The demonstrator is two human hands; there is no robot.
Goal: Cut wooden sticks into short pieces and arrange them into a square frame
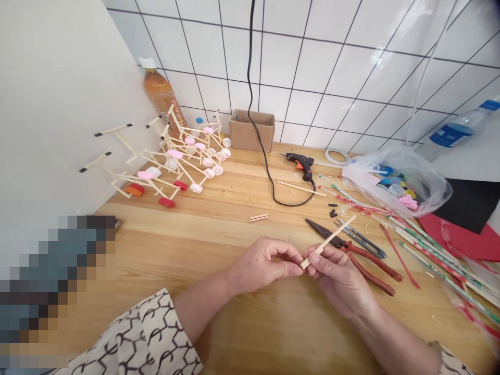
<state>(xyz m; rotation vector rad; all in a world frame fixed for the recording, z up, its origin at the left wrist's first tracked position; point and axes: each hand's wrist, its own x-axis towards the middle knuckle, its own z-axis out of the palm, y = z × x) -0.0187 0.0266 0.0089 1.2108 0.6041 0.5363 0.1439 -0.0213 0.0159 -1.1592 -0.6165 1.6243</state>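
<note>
Between the thumb and fingers of my right hand (pixel 339 276) is a long pale wooden chopstick (pixel 336 232), pointing up and to the right. A shorter stick piece seems to lie alongside its lower end. My left hand (pixel 265 265) is closed in a pinch, its fingertips meeting the lower stick ends; exactly what they grip is partly hidden. Right beside my right hand lie orange-handled pliers (pixel 347 245) and thread snips (pixel 367 242). Two short cut stick pieces (pixel 259 217) rest on the wooden table (pixel 195 239) beyond my left hand.
Stick-built toy carts (pixel 172 156) with bottle-cap wheels stand at the back left, near a drink bottle (pixel 162 91). A glue gun (pixel 300 162), cardboard box (pixel 252 130) and bag of caps (pixel 398 182) sit toward the wall. Wrapped chopsticks (pixel 437 250) spread at right.
</note>
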